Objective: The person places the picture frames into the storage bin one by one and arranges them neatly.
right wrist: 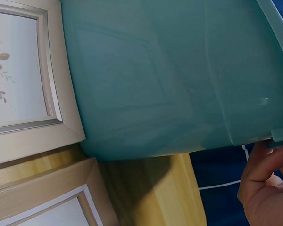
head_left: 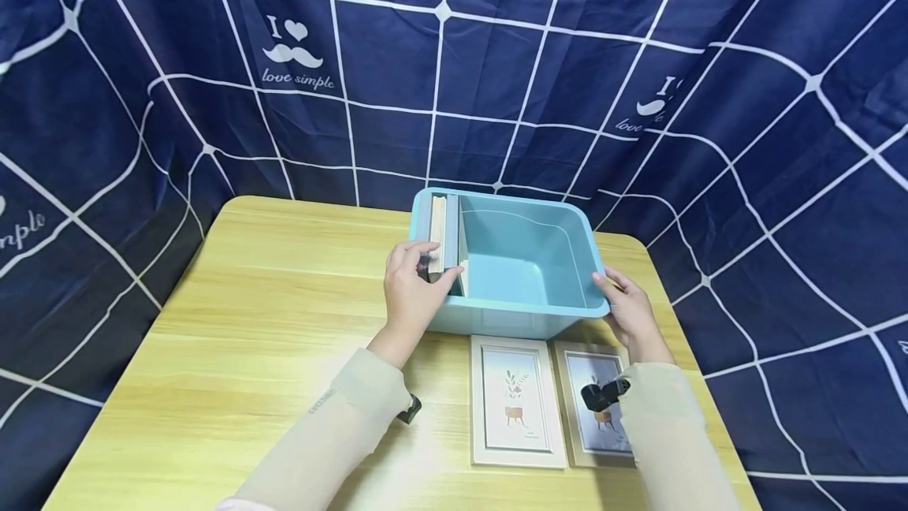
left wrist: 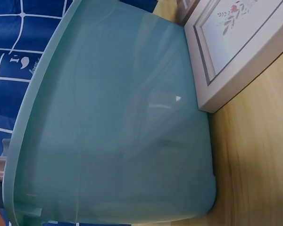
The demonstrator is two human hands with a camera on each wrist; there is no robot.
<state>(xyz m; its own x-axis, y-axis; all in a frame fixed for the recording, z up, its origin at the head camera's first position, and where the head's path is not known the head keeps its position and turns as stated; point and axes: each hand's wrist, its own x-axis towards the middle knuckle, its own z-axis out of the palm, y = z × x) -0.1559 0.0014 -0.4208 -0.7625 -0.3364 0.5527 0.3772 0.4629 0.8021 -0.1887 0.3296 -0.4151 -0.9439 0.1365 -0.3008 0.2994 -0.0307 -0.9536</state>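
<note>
A light blue plastic storage bin [head_left: 525, 320] stands at the back of the table. Several picture frames [head_left: 452, 231] stand on edge at its left end, showing blue-grey and cream edges. My left hand [head_left: 414, 286] reaches over the near left rim, fingers and thumb on either side of the frames' near ends, pinching them. At the right end my right hand [head_left: 630, 310] grips the near corner, thumb over the rim and fingers outside. In the right wrist view, curled fingers [right wrist: 266, 165] of this hand show under the rim. The bin's right part holds nothing.
Two framed plant pictures, one with a cream frame [head_left: 478, 416] and one with a tan frame [head_left: 567, 416], lie side by side before the bin. The wooden table [head_left: 284, 298] extends left. A dark blue gridded curtain [head_left: 383, 61] hangs behind and at both sides.
</note>
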